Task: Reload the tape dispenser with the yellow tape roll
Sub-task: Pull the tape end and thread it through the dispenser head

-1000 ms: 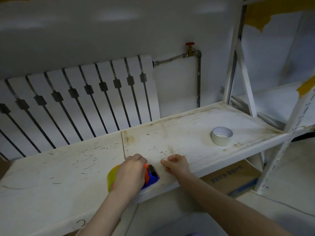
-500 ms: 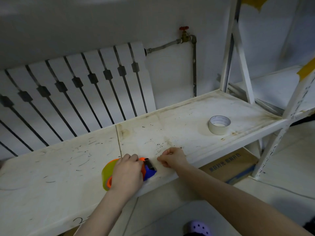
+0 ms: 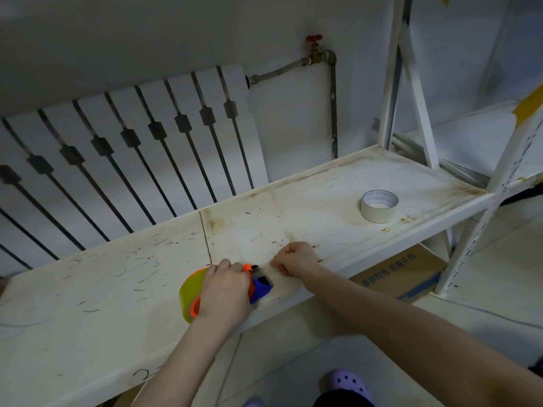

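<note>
The tape dispenser (image 3: 261,284), orange and blue, lies near the front edge of the white shelf (image 3: 102,289). The yellow tape roll (image 3: 191,292) sits mounted on it, at its left end. My left hand (image 3: 224,292) is closed over the top of the dispenser and hides most of its body. Just right of the dispenser's blue head, my right hand (image 3: 293,258) rests on the shelf with thumb and fingers pinched together. What it pinches is too thin to make out; it may be the tape's end.
An empty white tape core (image 3: 379,206) stands on the shelf far right. A radiator (image 3: 132,154) and a pipe with a red valve (image 3: 313,39) are behind. A shelf post (image 3: 482,227) rises at right, with a cardboard box (image 3: 402,274) below.
The camera has shifted slightly; both hands stay in place, the left on the dispenser and the right pinched beside its head.
</note>
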The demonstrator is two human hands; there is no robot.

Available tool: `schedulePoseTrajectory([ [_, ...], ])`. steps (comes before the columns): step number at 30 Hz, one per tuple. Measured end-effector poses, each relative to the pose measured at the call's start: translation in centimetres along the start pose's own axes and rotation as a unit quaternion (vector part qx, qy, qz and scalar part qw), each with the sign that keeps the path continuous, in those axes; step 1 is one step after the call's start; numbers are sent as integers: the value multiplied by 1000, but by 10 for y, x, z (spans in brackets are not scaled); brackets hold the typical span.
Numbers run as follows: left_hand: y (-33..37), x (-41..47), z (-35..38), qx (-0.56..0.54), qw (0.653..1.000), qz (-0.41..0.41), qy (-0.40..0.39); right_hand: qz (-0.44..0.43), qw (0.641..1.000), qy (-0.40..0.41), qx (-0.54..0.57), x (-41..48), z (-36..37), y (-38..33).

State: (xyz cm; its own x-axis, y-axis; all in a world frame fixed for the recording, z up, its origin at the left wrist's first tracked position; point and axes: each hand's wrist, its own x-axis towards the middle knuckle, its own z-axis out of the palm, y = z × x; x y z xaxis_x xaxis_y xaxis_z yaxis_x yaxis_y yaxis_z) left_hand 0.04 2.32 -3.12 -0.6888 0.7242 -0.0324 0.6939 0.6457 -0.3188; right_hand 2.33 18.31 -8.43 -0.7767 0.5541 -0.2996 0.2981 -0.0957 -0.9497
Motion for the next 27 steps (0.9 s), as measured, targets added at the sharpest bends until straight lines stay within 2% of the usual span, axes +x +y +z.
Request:
schedulePoseTrajectory([
  [5, 5, 0, 1, 79, 996, 17, -27, -23, 999, 10, -40, 12, 12, 1],
  [10, 10, 5, 5, 146, 987, 30, -62, -63, 987, 14, -148, 13, 26, 0],
  [21, 27, 16, 10, 293, 948, 47, -119, -144, 968, 24, -204, 23, 39, -3],
  [25, 31, 17, 16, 323, 937, 54, -122, -214, 939, 25, -267, 25, 42, -9],
  [27, 33, 18, 23, 339, 929, 56, -134, -217, 932, 13, -291, 26, 43, -8],
])
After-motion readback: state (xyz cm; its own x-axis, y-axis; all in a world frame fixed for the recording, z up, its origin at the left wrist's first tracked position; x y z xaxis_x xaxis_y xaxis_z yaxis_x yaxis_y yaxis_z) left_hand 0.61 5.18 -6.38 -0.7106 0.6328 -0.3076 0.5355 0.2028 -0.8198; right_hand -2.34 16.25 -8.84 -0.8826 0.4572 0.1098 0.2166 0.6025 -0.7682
